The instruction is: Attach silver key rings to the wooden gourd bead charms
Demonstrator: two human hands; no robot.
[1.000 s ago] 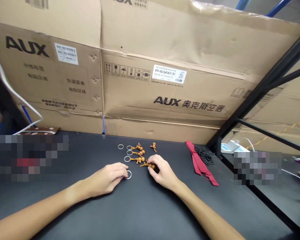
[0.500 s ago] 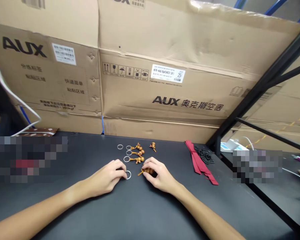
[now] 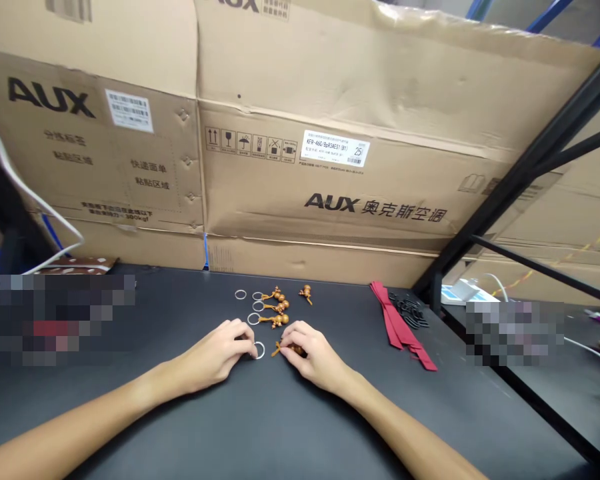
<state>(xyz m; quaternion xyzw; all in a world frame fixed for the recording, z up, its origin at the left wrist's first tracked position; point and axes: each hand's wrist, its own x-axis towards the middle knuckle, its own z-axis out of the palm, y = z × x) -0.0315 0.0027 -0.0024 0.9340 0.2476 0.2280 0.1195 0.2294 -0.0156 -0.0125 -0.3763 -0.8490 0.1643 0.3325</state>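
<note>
My left hand (image 3: 229,351) pinches a silver key ring (image 3: 261,350) by its left edge, just above the dark table. Facing it, my right hand (image 3: 305,350) is closed around a brown gourd-shaped pendant (image 3: 296,349), mostly hidden by the fingers. The pendant's orange cord loop (image 3: 276,349) sticks out to the left, a small gap from the ring. Beyond the hands lie three gourd pendants (image 3: 280,320) tied to key rings (image 3: 254,319). A loose key ring (image 3: 241,294) and a single gourd pendant (image 3: 306,292) lie farther back.
Red ribbon strips (image 3: 397,320) and a heap of black pieces (image 3: 409,312) lie to the right. Large cardboard boxes (image 3: 325,233) stand along the back edge. A black metal frame (image 3: 460,240) rises at the right. Another person's hand shows at the far right edge.
My right hand has shifted slightly left, bringing the cord loop closer to the key ring. The ring in my left hand has moved slightly right.
</note>
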